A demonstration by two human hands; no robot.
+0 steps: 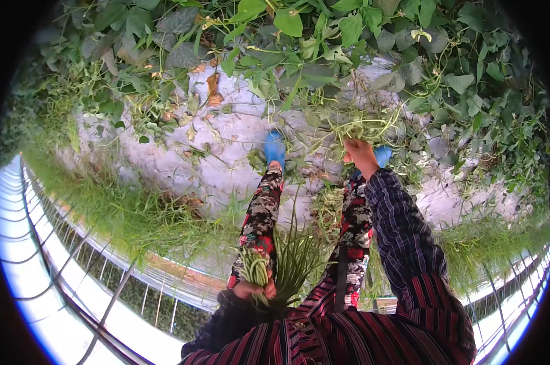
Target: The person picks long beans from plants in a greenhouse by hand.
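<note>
Head-camera view of a person bent far forward outdoors, looking down along their own legs to the ground. The left hand (253, 289) is closed in a fist around a bunch of long green stems (293, 258), held close to the body by one knee; the stems are gripped at one end and fan out loosely towards the ground, probably so the gathered bunch stays tidy and out of the way. The right hand (359, 155), at the end of a checked sleeve (402, 231), is stretched well away from the bunch and is closed around a tangle of thin pale-green vines (354, 125) just above the feet. One hand stores while the other reaches, it seems. Blue shoes (275, 148) and flowered trousers (259, 213) stand on pale bare soil (226, 164). Broad-leaved creeping plants (299, 36) cover the ground beyond the shoes. A strip of grass (135, 213) and a wire fence (104, 267) curve along the lower edge of the view
</note>
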